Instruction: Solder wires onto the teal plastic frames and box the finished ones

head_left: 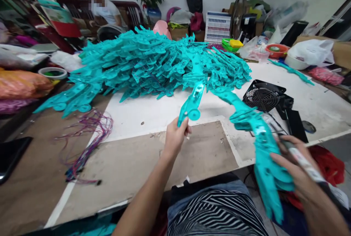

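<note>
My left hand (174, 137) is closed on the near end of a teal plastic piece (195, 99), a long flat part with a pointed tip and a round disc. Its far end reaches up in front of a large pile of like teal pieces (142, 64). On the right, my right hand (298, 170) grips a small stack of teal plastic pieces (264, 141) that hangs over the table's edge. The same hand also holds a soldering iron (304, 159) with a white and dark handle. Its tip is hard to make out.
A bundle of thin purple and red wires (90, 137) lies on the left of the table (131, 177). A black fan (261, 99) stands at the right, near a lone teal piece (292, 71). At the back sits a person (106, 11). A phone (13, 157) is at far left.
</note>
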A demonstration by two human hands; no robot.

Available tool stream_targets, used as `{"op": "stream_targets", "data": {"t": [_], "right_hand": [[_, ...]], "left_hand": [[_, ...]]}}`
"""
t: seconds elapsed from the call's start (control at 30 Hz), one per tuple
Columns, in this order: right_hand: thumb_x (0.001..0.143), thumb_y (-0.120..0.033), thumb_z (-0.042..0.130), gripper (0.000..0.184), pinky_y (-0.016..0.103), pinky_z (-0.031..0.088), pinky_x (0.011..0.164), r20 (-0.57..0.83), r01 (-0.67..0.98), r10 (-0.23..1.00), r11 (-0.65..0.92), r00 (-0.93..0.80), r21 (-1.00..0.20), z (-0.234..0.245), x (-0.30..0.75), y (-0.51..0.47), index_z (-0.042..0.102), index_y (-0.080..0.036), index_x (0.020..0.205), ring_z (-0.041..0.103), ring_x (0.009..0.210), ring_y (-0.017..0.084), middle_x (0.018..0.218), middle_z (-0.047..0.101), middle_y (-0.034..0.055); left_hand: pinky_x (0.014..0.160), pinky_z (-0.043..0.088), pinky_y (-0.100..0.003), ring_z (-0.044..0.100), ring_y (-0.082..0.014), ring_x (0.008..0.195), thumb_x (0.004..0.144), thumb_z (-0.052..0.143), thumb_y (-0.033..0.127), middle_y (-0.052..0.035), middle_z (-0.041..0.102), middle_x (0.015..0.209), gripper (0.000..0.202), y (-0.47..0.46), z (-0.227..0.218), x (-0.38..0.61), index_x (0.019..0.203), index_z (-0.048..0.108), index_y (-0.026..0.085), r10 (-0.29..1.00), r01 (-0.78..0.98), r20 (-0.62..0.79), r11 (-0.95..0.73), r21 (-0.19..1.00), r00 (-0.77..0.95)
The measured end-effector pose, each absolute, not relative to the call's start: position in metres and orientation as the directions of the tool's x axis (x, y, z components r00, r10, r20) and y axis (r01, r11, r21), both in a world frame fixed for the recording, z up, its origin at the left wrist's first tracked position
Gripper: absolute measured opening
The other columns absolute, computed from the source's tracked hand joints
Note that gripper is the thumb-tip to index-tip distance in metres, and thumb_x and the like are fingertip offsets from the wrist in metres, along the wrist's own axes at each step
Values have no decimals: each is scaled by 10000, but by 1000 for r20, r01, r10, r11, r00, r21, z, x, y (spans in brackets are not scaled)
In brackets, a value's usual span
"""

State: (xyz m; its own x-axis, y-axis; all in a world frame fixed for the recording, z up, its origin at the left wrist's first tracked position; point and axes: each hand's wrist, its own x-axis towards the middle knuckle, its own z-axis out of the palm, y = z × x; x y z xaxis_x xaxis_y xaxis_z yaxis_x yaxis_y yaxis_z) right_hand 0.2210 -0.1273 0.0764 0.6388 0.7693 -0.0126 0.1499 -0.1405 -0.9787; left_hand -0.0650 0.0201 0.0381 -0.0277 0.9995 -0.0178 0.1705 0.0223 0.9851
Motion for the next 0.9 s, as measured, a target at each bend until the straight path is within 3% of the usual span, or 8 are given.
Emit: {"op": "stream_targets", "data": {"t": [0.13,0.3,0.43,0.5,0.57,0.63,0.73,0.9], "right_hand": [[575,-412,857,635,349,604,761,-208,-104,891,-181,404,-978,5,173,-97,509,-288,1092,720,935,218,1133,702,36],[690,-433,768,518,377,572,856,-94,-26,971,-90,220,-996,-40,132,-64,483,-266,1090,672,1083,237,1200,654,73],[752,-472,699,440,416,535,907,50,247,980,1,194,-969,-38,125,-54,522,-243,1083,654,1074,250,1149,658,84],[773,-487,680,445,410,533,877,106,384,976,25,191,-923,-32,128,-55,532,-229,1104,663,990,242,1125,667,90],[777,-504,679,470,385,540,811,137,459,972,36,189,-888,-28,130,-57,534,-218,1120,671,897,228,1099,679,93],[774,-521,685,490,359,544,748,148,468,972,46,185,-882,-26,130,-59,531,-216,1126,676,818,214,1029,695,78],[789,-527,683,509,337,557,710,148,409,978,75,149,-909,-25,127,-60,509,-223,1159,696,821,216,983,709,62],[935,-435,515,283,401,544,925,278,440,952,195,132,-877,-33,122,-51,495,-242,1142,673,1109,236,1214,682,105]], "left_hand": [[498,349,-233,443,-117,474,848,549,593,22,472,487,484,-90,11,-86,575,512,195,962,246,-213,251,936,-171],[471,339,-239,403,-120,440,826,499,707,33,438,472,558,-154,-31,-110,604,519,195,883,270,-401,459,846,-243],[752,525,-364,632,-249,775,754,589,685,-74,686,822,587,-157,-40,-127,1006,693,164,923,541,-131,323,776,-362],[931,498,-462,623,-312,1007,760,603,654,-138,686,1035,634,-151,-33,-127,1151,669,159,890,650,110,233,723,-442],[1021,452,-502,592,-327,1117,791,607,595,-162,670,1125,562,-139,-22,-117,1150,670,167,884,682,217,143,717,-414],[1013,474,-470,613,-303,1114,810,618,537,-151,683,1147,494,-119,-11,-97,1142,672,174,939,574,131,81,815,-318],[881,554,-396,678,-267,1017,802,644,522,-138,721,1125,567,-84,-1,-59,1235,630,154,980,202,-178,192,960,-87],[890,547,-350,685,-261,1021,682,774,463,-82,760,1018,504,-45,-16,-26,1075,706,155,950,-123,-307,313,942,62]]}}
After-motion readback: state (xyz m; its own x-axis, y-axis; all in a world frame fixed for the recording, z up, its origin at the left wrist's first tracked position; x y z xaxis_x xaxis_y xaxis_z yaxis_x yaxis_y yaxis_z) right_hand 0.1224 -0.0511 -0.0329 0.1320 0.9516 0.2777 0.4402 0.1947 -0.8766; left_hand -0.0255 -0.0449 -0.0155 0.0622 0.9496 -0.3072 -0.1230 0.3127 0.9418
